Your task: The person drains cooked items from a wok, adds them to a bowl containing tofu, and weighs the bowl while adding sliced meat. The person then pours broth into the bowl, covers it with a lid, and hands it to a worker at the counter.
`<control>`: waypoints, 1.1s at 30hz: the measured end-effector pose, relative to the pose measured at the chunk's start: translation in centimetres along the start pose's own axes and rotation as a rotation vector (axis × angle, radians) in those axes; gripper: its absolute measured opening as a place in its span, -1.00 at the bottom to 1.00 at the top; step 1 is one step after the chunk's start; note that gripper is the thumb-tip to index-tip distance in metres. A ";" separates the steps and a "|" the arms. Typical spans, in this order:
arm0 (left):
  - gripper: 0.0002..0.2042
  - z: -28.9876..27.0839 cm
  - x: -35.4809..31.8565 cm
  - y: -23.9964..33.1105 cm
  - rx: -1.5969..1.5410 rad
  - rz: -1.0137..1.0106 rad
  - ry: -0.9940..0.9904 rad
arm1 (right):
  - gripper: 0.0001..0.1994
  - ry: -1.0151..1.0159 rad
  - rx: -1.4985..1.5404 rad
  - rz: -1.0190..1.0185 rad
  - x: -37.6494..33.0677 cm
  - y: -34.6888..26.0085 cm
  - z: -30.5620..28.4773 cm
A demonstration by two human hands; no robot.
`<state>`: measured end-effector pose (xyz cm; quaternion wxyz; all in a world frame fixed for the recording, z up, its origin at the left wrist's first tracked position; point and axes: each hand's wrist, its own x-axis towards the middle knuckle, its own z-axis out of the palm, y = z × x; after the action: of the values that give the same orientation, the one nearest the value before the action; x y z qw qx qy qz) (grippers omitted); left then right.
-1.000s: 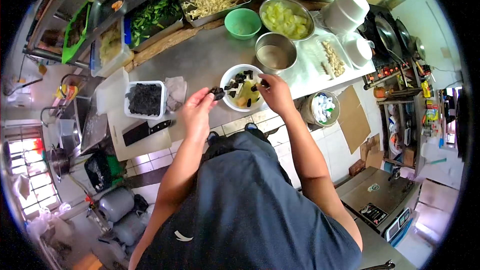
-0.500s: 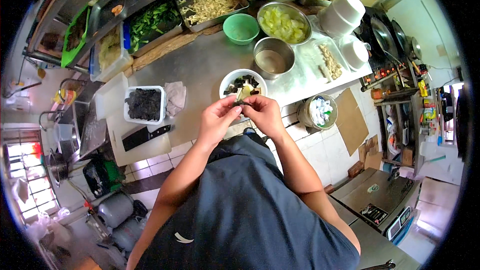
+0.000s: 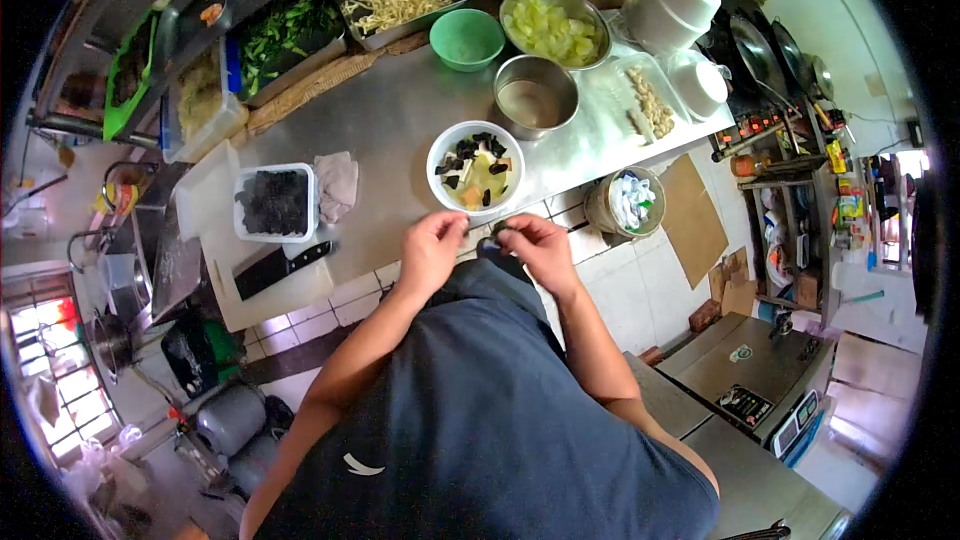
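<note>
Head view: right hand is pinching dark scrap, likely wood-ear being torn, left hand showing no readable grip, next calling for reaching over white bowl.

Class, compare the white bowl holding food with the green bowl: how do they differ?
The white bowl holds dark pieces in pale yellow contents; the green bowl shows no dark pieces. The white bowl stands near the front edge of the worktop; the green bowl stands farther back. Both are round, open and upright.
</note>
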<state>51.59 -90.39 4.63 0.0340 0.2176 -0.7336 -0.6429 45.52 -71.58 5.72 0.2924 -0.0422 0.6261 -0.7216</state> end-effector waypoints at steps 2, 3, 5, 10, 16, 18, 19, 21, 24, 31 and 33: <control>-0.82 -0.6 2.1 1.5 0.168 0.176 0.069 | -0.80 0.158 -0.128 -0.219 1.9 -0.6 -0.5; -0.79 -0.1 3.6 1.9 0.234 0.293 0.063 | -0.78 0.177 -0.377 -0.292 3.0 -1.3 -1.3; -0.77 0.0 6.2 1.8 0.299 0.406 0.068 | -0.74 0.138 -0.810 -0.406 5.0 -4.0 -0.9; -0.67 -7.2 4.6 3.4 0.424 0.234 -0.030 | -0.66 0.232 -1.134 -0.420 3.6 -7.2 -0.8; -0.66 -23.2 -8.8 7.9 0.115 -0.091 0.035 | -0.69 0.138 -1.012 -0.437 -1.6 -17.8 -0.3; -0.67 -25.0 -11.2 8.5 -0.099 -0.080 0.012 | -0.74 0.085 -0.807 -0.496 -1.5 -18.9 1.6; -0.66 -25.5 -11.9 8.0 -0.146 -0.081 0.038 | -0.77 0.060 -0.612 -0.471 -1.0 -17.9 2.2; -0.67 -25.4 -11.5 6.3 -0.129 -0.107 0.112 | -0.85 0.008 -0.317 -0.388 1.1 -14.9 4.4; -0.71 -23.6 -11.6 1.8 0.093 -0.145 0.346 | -0.84 -0.201 -0.501 -0.286 6.0 -9.2 11.0; -0.83 -24.6 -15.4 -6.5 0.350 -0.043 0.452 | -0.85 -0.384 -1.210 -0.633 14.8 1.1 26.6; -0.80 -24.6 -16.4 -6.7 0.256 -0.032 0.541 | -0.84 -0.355 -1.259 -0.603 16.1 2.8 30.2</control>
<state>76.37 -107.78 6.15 0.1904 0.3948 -0.7696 -0.4643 46.18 -105.93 4.62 0.0978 -0.4904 0.8274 -0.2556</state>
